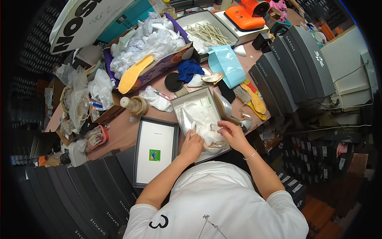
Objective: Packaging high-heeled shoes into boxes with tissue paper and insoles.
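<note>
- Silver shoe point(186, 119), shiny, pointed, lies inside the open box point(175, 106), at its left wall; thin crumpled paper point(203, 116) beside it.
- My left hand point(191, 147) touches its near end, fingers together; grip unclear.
- My right hand point(234, 137), fingers curled narrow by the paper; can't tell if pinching.
- Step, I judge: arranging shoe and paper; next calls for light fingertips.
- Stiff lid point(159, 137), rectangular, dark-rimmed, left.

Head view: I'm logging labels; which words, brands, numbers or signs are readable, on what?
Wording not copied.
Grey cardboard shoeboxes, right and lower left: readable pale lettering.
White curved panel, upper left: readable black lettering, handwriting.
White-lined grey box lid: line too small to read.
Small white paper slip: print too small.
White cloth shirt: one black character.
White rectangular labels, lower right: too small.
</note>
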### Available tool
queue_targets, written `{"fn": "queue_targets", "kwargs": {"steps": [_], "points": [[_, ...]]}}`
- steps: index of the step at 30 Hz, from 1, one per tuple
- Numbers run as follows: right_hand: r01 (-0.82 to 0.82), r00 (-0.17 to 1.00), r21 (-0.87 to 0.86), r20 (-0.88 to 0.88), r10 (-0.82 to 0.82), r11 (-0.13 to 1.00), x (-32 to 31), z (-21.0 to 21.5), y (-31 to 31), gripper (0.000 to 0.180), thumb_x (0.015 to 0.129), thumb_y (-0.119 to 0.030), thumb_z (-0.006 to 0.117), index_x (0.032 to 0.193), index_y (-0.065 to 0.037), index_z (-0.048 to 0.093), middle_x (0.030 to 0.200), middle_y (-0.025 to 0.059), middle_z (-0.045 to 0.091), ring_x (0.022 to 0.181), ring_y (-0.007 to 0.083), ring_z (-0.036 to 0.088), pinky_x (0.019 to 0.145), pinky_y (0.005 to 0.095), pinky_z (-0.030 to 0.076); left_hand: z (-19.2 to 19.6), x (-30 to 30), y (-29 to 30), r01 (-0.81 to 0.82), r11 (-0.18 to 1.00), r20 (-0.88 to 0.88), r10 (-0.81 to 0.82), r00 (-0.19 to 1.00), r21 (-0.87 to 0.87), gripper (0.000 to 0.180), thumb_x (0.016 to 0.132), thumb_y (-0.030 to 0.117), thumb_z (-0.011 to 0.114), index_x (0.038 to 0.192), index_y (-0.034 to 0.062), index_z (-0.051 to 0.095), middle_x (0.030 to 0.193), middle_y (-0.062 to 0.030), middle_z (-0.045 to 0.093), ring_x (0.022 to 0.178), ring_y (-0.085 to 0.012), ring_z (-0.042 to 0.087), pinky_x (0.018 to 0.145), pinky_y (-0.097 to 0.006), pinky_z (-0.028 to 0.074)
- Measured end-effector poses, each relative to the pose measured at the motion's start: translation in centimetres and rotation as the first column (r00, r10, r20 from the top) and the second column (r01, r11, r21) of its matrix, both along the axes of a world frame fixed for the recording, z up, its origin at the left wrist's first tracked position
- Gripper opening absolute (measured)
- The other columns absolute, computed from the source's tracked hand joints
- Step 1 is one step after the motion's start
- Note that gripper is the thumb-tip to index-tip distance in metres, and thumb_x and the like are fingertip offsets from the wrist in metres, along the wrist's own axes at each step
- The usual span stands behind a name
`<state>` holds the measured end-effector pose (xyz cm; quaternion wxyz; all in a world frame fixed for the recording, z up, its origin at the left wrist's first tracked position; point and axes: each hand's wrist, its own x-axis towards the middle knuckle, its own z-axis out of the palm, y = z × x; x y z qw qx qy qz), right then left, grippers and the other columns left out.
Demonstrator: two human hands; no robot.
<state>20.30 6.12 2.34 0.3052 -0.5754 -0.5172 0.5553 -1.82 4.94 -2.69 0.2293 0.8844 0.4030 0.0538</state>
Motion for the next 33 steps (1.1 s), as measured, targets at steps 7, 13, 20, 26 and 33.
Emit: {"fn": "queue_targets", "kwargs": {"steps": [7, 13, 20, 26, 33], "points": [[-0.279, 0.888, 0.317, 0.445, 0.117, 0.907, -5.1, -4.2, 1.2, 0.029, 0.085, -0.018, 0.063, 0.102, 0.004, 0.061, 0.093, 0.0209, 0.064, 0.073, 0.0254, 0.065, 0.069, 0.0355, 0.051, -0.1, 0.3, -1.4, -0.024, 0.999, 0.007, 0.024, 1.0, 0.038, 0.043, 0.072, 0.01, 0.066, 0.113, 0.0047, 0.056, 0.116, -0.013, 0.054, 0.118, -0.0299, 0.047, 0.108, -0.053, 0.024], [-0.143, 0.929, -0.583, -0.359, -0.096, 0.8, -8.0, -9.8, 4.4, 0.021, 0.091, -0.024, 0.062, 0.083, -0.004, 0.06, 0.066, -0.0001, 0.054, 0.051, 0.007, 0.045, 0.044, 0.0214, 0.036, -0.3, -0.1, -3.0, -0.092, 0.996, 0.009, 0.092, 0.996, 0.011, 0.047, 0.073, 0.015, 0.068, 0.117, 0.0049, 0.056, 0.127, -0.0142, 0.051, 0.126, -0.0299, 0.041, 0.109, -0.052, 0.023], [-0.135, 0.934, -0.549, -0.348, -0.079, 0.825, -6.2, -8.8, 2.5, 0.021, 0.092, -0.021, 0.058, 0.078, -0.005, 0.058, 0.063, -0.0008, 0.051, 0.05, 0.007, 0.044, 0.042, 0.0208, 0.033, -0.5, 0.5, -3.2, -0.163, 0.987, 0.081, 0.161, 0.984, 0.011, 0.043, 0.072, 0.016, 0.069, 0.113, 0.0053, 0.059, 0.119, -0.0119, 0.053, 0.118, -0.0266, 0.045, 0.107, -0.05, 0.024], [-0.029, 0.999, -0.014, -0.018, 0.028, 0.999, -6.5, -5.8, 5.6, 0.019, 0.085, -0.014, 0.058, 0.07, -0.001, 0.057, 0.059, -0.0012, 0.052, 0.054, 0.0046, 0.043, 0.048, 0.0219, 0.036, -1.1, 0.5, -2.9, -0.136, 0.99, 0.069, 0.134, 0.989, 0.025, 0.04, 0.072, 0.017, 0.069, 0.109, 0.0068, 0.059, 0.119, -0.0119, 0.054, 0.118, -0.0275, 0.046, 0.104, -0.051, 0.026], [0.139, 0.916, 0.147, -0.395, -0.071, 0.979, -6.0, 1.0, 12.5, 0.025, 0.085, -0.022, 0.065, 0.097, -0.001, 0.057, 0.092, 0.0071, 0.062, 0.079, 0.0149, 0.06, 0.065, 0.0286, 0.048, -0.7, 0.9, -2.6, -0.098, 0.994, 0.042, 0.097, 0.994, 0.043, 0.042, 0.071, 0.017, 0.069, 0.111, 0.0075, 0.059, 0.119, -0.0123, 0.054, 0.118, -0.0284, 0.046, 0.104, -0.052, 0.026]]}}
